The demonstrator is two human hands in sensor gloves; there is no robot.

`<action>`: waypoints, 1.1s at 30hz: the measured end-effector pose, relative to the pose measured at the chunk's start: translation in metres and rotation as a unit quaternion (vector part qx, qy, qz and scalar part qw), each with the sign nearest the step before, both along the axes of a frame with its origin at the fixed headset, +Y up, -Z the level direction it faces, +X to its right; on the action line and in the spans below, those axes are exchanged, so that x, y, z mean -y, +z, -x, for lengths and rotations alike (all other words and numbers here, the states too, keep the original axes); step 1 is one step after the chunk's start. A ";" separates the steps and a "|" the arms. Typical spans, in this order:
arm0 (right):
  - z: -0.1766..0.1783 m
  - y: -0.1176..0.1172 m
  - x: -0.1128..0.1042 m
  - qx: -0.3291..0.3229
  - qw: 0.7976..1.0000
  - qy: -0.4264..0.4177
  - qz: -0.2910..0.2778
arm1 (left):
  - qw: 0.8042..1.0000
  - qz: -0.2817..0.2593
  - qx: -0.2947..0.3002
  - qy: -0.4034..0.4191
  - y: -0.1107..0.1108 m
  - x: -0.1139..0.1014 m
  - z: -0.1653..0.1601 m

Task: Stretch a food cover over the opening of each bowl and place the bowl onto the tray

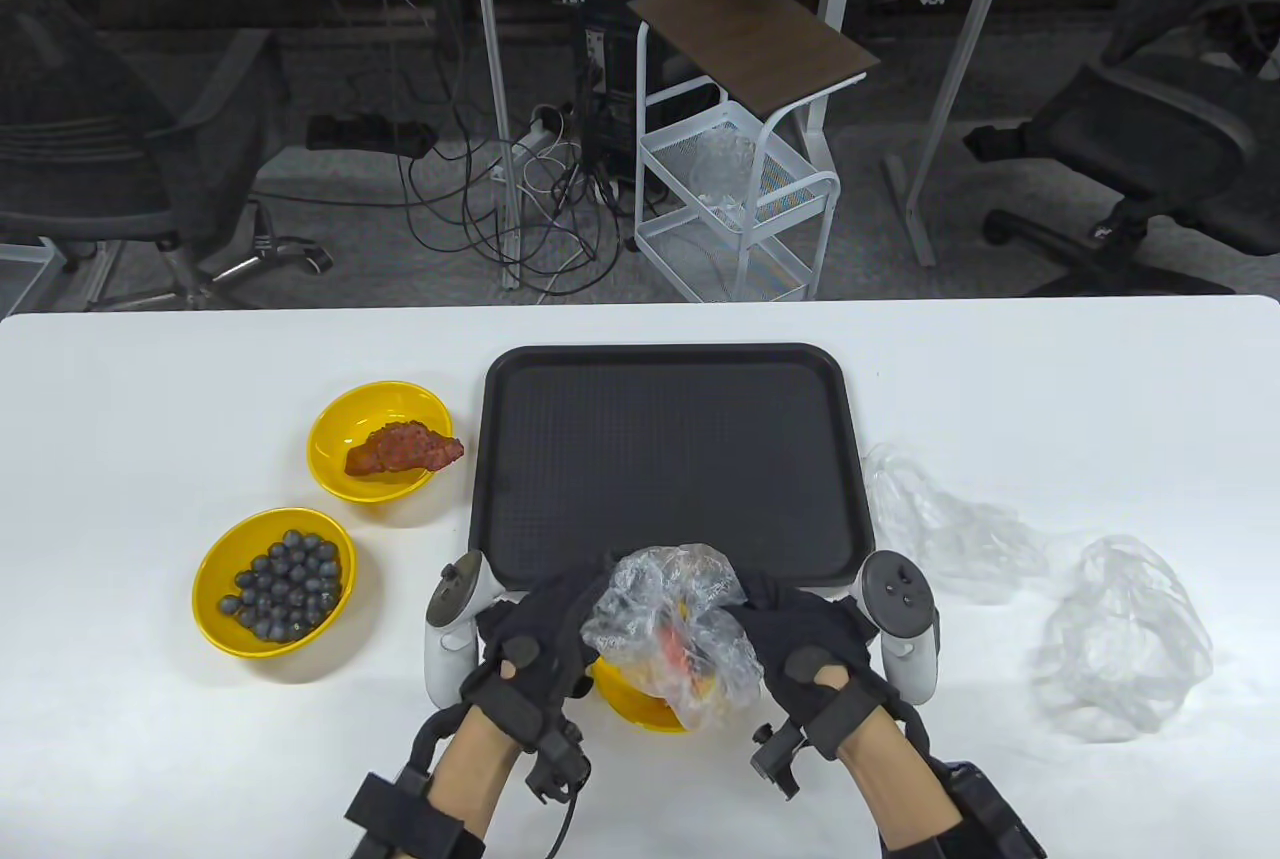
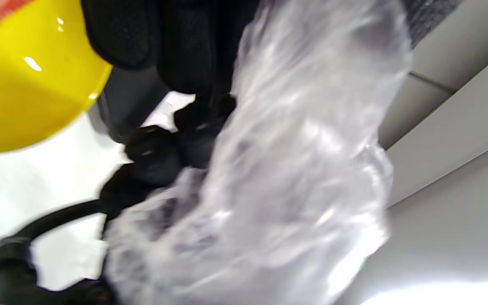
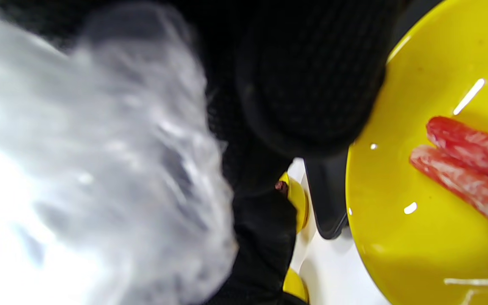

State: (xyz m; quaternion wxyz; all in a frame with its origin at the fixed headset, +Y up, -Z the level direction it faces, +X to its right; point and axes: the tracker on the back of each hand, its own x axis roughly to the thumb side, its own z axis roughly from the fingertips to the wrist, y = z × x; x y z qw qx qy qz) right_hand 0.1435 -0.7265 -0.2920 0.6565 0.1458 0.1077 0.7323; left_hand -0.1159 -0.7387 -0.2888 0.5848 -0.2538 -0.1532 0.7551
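A crumpled clear food cover [image 1: 672, 629] hangs between my two hands just above a yellow bowl [image 1: 632, 701] with red sticks in it. My left hand [image 1: 545, 634] grips the cover's left side and my right hand [image 1: 790, 634] grips its right side. This bowl sits on the table in front of the black tray [image 1: 668, 459], whose bed holds nothing. In the left wrist view the cover [image 2: 278, 178] fills the middle, with the bowl [image 2: 23, 93] at the upper left. The right wrist view shows the bowl [image 3: 434, 178] with red sticks [image 3: 468, 165] and the blurred cover [image 3: 100, 169].
Left of the tray stand a yellow bowl with a brown piece of meat [image 1: 380, 444] and a yellow bowl of dark round berries [image 1: 275, 581]. Two more clear covers [image 1: 945, 524] [image 1: 1120, 649] lie on the table to the right of the tray.
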 end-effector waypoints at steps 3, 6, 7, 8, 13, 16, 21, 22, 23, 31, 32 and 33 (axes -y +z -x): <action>0.005 0.003 -0.005 0.008 1.000 0.008 -0.019 | 0.999 -0.006 0.017 -0.029 0.002 0.000 -0.010; 0.012 0.006 -0.008 0.000 1.000 0.009 -0.029 | 0.997 -0.004 0.058 -0.053 0.003 0.003 -0.022; 0.014 0.007 -0.008 -0.003 0.999 0.010 -0.031 | 0.996 0.000 0.071 -0.056 0.003 0.004 -0.024; 0.015 0.008 -0.008 -0.002 0.999 0.013 -0.034 | 0.995 0.002 0.088 -0.053 0.004 0.006 -0.027; 0.007 0.009 -0.010 0.030 0.998 0.026 -0.047 | 0.998 0.018 0.039 -0.055 0.003 0.005 -0.021; 0.004 0.008 -0.012 0.044 0.996 0.046 -0.059 | 0.996 0.009 -0.021 -0.089 0.002 0.002 -0.011; -0.013 0.006 -0.014 0.085 0.992 0.077 -0.057 | 0.996 0.049 -0.065 -0.039 0.002 0.009 0.016; -0.018 0.004 -0.013 0.094 0.990 0.088 -0.058 | 0.996 0.060 -0.067 -0.021 0.001 0.010 0.023; -0.022 0.003 -0.012 0.099 0.988 0.100 -0.056 | 0.995 0.069 -0.074 -0.009 0.000 0.011 0.030; -0.038 0.002 -0.019 0.115 0.968 0.209 -0.080 | 0.986 0.082 -0.125 -0.079 0.003 0.010 0.064; -0.039 0.004 -0.021 0.120 0.963 0.226 -0.085 | 0.982 0.080 -0.138 -0.097 0.005 0.009 0.068; -0.041 0.005 -0.023 0.121 0.958 0.245 -0.091 | 0.980 0.079 -0.145 -0.112 0.006 0.008 0.070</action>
